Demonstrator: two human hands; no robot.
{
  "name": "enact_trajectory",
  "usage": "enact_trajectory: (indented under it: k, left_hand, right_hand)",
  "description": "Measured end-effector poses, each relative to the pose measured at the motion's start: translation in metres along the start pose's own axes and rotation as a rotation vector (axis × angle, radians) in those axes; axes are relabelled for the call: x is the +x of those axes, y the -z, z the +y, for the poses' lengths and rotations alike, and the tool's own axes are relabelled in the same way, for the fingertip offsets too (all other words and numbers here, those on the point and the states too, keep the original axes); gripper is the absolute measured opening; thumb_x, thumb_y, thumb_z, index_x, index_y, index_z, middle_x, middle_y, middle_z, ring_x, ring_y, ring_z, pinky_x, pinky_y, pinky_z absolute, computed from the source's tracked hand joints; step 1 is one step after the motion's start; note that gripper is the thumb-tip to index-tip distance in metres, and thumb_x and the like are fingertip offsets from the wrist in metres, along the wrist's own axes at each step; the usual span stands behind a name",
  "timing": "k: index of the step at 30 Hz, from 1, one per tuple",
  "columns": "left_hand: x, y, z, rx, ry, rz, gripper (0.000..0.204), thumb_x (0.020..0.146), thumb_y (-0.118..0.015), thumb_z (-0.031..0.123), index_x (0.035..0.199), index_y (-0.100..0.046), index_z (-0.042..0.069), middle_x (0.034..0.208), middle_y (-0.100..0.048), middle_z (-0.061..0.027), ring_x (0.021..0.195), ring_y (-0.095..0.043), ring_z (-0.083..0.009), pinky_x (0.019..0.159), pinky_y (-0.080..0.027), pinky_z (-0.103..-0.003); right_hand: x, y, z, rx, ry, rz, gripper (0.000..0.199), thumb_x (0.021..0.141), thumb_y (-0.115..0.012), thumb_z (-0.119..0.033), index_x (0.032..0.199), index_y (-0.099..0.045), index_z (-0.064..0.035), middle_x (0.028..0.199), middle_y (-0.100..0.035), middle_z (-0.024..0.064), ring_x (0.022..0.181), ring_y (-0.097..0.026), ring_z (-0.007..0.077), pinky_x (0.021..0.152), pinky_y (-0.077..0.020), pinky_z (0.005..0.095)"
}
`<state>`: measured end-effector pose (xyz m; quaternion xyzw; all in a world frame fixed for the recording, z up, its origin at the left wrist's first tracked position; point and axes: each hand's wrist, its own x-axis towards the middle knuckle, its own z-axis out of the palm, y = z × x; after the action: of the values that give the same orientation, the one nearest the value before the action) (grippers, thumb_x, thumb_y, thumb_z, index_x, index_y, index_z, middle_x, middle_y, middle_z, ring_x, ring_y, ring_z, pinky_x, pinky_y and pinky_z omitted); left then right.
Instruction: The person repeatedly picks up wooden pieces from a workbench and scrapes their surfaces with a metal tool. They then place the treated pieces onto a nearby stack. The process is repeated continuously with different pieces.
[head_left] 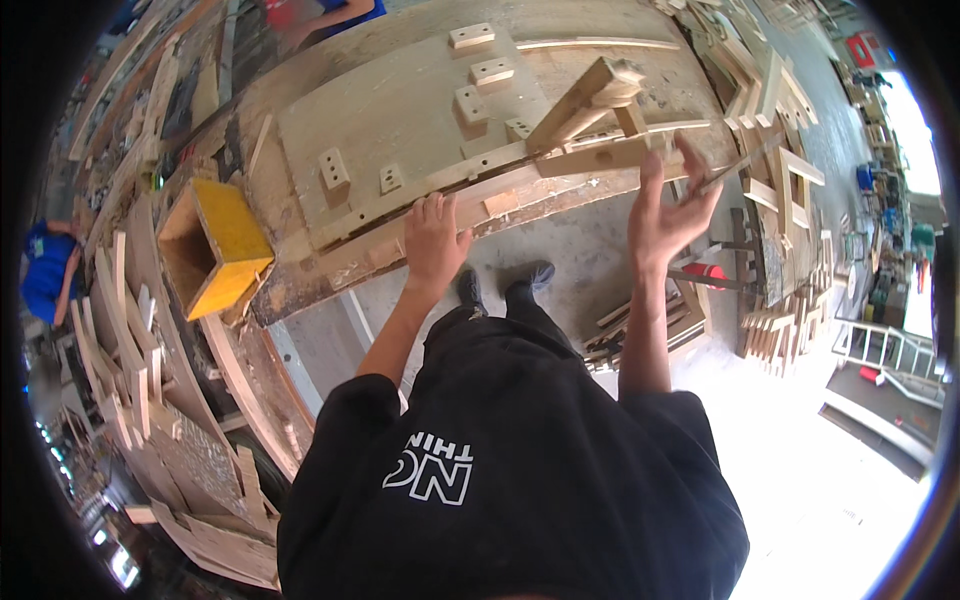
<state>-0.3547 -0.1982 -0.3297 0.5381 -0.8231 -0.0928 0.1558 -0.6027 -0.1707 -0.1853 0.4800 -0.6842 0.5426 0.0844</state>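
My left hand [432, 240] lies with its fingers over a long wooden rail [375, 248] along the near edge of the workbench. A small pale block [501, 204] sits on that rail, just right of the hand. Above the bench's right end, my right hand [665, 215] is raised, thumb and forefinger spread apart. Its other fingers curl at the end of a thin, blurred strip [745, 162] that slants up to the right. Left of this hand, an angled wooden assembly [590, 105] rests on the bench edge, its joined pieces tilted upward.
Several drilled blocks [470, 105] stand on a flat board [400, 120] on the bench. At the bench's left end is a yellow open box [235, 235]. Wooden frames [790, 190] are stacked to the right, and cut wood [135, 350] to the left. Blue-clothed people [50, 270] are nearby.
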Motion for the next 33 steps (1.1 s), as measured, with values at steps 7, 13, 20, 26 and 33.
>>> enact_trajectory:
  k: [7, 13, 20, 26, 33]
  left_hand:
    - [0.018, -0.023, -0.022, 0.126, -0.139, -0.196, 0.065, 0.070, -0.076, 0.027, 0.125, -0.051, 0.004, 0.104, -0.061, -0.0126, 0.102, -0.058, -0.0290, 0.085, -0.047, -0.040]
    - [0.033, -0.029, -0.004, 0.037, -0.132, -0.364, 0.048, 0.067, -0.077, 0.020, 0.105, -0.052, 0.004, 0.100, -0.060, -0.0164, 0.095, -0.060, -0.0337, 0.079, -0.048, -0.045]
    - [-0.012, -0.008, 0.067, -0.130, -0.032, -0.347, 0.051, 0.064, -0.080, 0.021, 0.099, -0.047, 0.003, 0.095, -0.054, -0.0204, 0.093, -0.057, -0.0431, 0.078, -0.047, -0.051]
    - [-0.006, -0.018, 0.148, -0.226, -0.068, -0.307, 0.055, 0.063, -0.083, 0.022, 0.099, -0.045, 0.003, 0.096, -0.051, -0.0194, 0.089, -0.056, -0.0426, 0.074, -0.046, -0.051]
    - [0.050, -0.051, 0.285, -0.282, -0.273, -0.292, 0.054, 0.065, -0.082, 0.021, 0.099, -0.045, 0.001, 0.095, -0.051, -0.0195, 0.088, -0.056, -0.0429, 0.074, -0.045, -0.051]
  right_hand:
    - [-0.101, 0.078, 0.007, 0.306, -0.519, 0.174, 0.033, 0.098, -0.046, -0.021, 0.112, -0.049, 0.0088, 0.126, -0.056, 0.0197, 0.109, -0.058, 0.0216, 0.096, -0.0449, 0.0353]
    - [-0.194, 0.108, 0.088, 0.714, -1.070, 0.559, 0.029, 0.096, -0.045, -0.020, 0.098, -0.056, 0.0061, 0.114, -0.065, 0.0188, 0.103, -0.061, 0.0239, 0.094, -0.0454, 0.0350]
    - [-0.189, 0.167, 0.153, 0.848, -1.194, 0.616, 0.023, 0.092, -0.048, -0.021, 0.089, -0.055, 0.0006, 0.102, -0.069, 0.0180, 0.096, -0.065, 0.0248, 0.090, -0.0470, 0.0351]
    - [-0.172, 0.225, 0.206, 0.976, -1.185, 0.753, 0.017, 0.090, -0.048, -0.022, 0.087, -0.053, -0.0057, 0.102, -0.068, 0.0201, 0.101, -0.064, 0.0285, 0.095, -0.0448, 0.0378]
    - [-0.139, 0.308, 0.274, 1.000, -1.076, 0.852, 0.032, 0.090, -0.043, -0.029, 0.094, -0.060, -0.0021, 0.111, -0.066, 0.0207, 0.105, -0.061, 0.0274, 0.096, -0.0434, 0.0366]
